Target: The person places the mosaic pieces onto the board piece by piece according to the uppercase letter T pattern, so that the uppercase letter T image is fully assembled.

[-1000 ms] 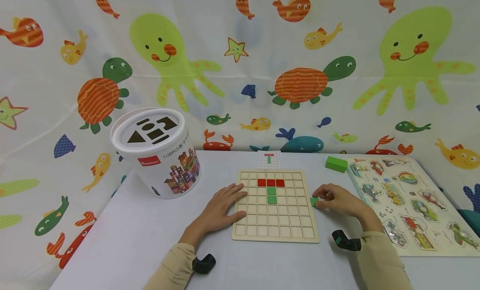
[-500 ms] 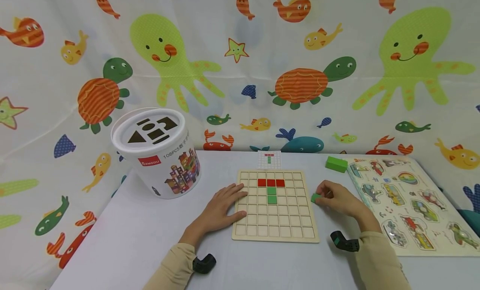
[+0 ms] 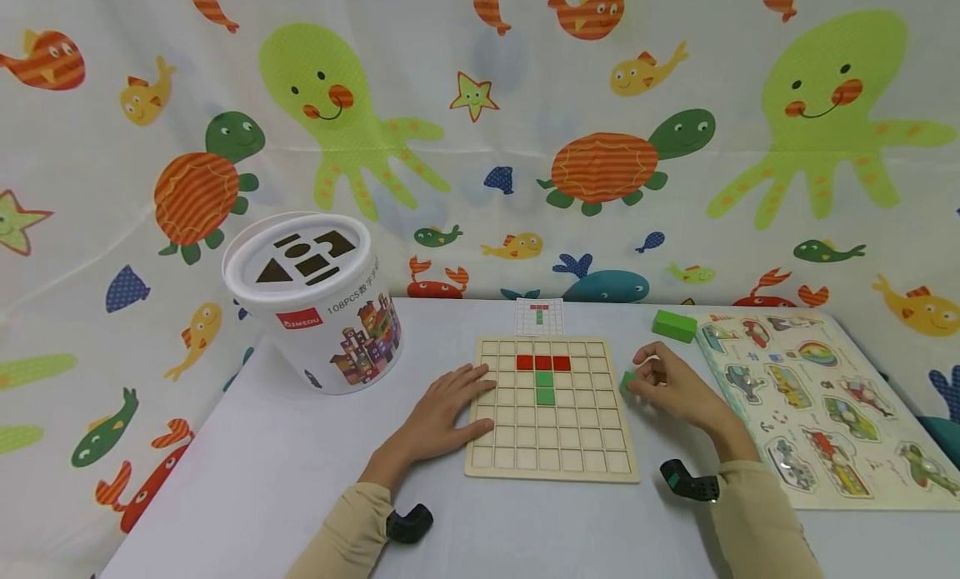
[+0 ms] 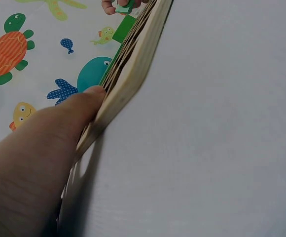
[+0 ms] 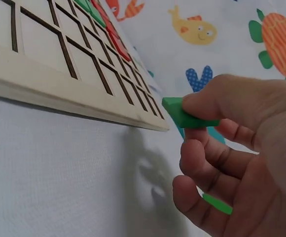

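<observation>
A wooden grid board (image 3: 589,437) lies on the white table, with three red tiles (image 3: 543,362) in a row and two green tiles (image 3: 545,387) below the middle one. My left hand (image 3: 442,416) rests on the board's left edge; in the left wrist view its thumb (image 4: 79,106) touches the rim. Between thumb and fingers my right hand (image 3: 675,387) pinches a green tile (image 5: 187,114), held tilted just off the board's right edge and above the table. A small pattern card (image 3: 539,317) with a red and green T shape lies behind the board.
At the back right sits a green block (image 3: 674,326). A picture puzzle board (image 3: 810,404) fills the right side. To the left stands a white bucket (image 3: 315,312) with shaped holes in its lid. A sea-animal curtain (image 3: 480,146) hangs behind the table.
My right hand has lifted the green tile slightly from beside the board and tilted it. My left hand stays on the board's left edge, and the placed tiles look the same.
</observation>
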`<action>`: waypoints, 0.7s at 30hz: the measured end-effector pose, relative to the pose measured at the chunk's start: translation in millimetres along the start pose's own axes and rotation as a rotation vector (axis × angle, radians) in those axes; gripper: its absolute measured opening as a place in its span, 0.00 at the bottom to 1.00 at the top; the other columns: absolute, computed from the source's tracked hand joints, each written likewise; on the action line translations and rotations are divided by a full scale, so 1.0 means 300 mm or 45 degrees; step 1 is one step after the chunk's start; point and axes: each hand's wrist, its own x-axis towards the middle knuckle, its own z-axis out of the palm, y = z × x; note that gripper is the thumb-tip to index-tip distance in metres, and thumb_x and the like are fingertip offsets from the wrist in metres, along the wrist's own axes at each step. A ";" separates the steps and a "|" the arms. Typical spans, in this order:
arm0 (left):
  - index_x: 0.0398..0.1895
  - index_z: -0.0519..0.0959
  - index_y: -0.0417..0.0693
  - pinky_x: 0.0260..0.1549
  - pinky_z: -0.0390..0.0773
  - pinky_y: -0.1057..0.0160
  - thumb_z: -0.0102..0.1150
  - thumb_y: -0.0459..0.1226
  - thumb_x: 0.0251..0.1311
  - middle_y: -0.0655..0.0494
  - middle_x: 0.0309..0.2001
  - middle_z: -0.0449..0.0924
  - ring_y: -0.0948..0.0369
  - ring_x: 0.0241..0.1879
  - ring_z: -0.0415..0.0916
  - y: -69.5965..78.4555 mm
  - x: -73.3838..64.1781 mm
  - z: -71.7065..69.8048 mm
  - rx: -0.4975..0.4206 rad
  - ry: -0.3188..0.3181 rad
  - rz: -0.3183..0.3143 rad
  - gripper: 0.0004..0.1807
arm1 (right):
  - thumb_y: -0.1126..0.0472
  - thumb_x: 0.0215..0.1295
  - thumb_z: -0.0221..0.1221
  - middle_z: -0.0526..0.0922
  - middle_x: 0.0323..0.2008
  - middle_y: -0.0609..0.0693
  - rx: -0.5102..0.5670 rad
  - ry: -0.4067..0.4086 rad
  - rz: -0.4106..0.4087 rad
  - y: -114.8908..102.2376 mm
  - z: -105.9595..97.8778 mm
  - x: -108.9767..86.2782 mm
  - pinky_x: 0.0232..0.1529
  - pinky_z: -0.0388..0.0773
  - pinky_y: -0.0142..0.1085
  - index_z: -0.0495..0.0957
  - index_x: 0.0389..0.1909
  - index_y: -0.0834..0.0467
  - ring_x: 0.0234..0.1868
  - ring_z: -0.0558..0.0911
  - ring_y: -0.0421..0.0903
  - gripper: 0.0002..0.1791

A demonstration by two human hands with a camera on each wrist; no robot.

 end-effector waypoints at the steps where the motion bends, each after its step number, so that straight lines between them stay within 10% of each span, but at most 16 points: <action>1: 0.67 0.66 0.59 0.68 0.54 0.43 0.53 0.58 0.61 0.56 0.72 0.57 0.51 0.73 0.51 0.000 0.001 0.000 0.003 -0.002 0.000 0.32 | 0.61 0.63 0.60 0.76 0.32 0.56 0.001 0.002 -0.009 -0.001 0.003 0.001 0.25 0.71 0.30 0.63 0.48 0.65 0.27 0.74 0.38 0.20; 21: 0.67 0.67 0.59 0.68 0.55 0.43 0.54 0.57 0.60 0.56 0.72 0.58 0.50 0.73 0.51 0.000 0.000 -0.001 0.001 0.005 0.005 0.32 | 0.61 0.65 0.57 0.80 0.37 0.54 -0.062 -0.027 -0.006 -0.055 0.098 0.032 0.31 0.75 0.30 0.74 0.43 0.59 0.34 0.76 0.45 0.09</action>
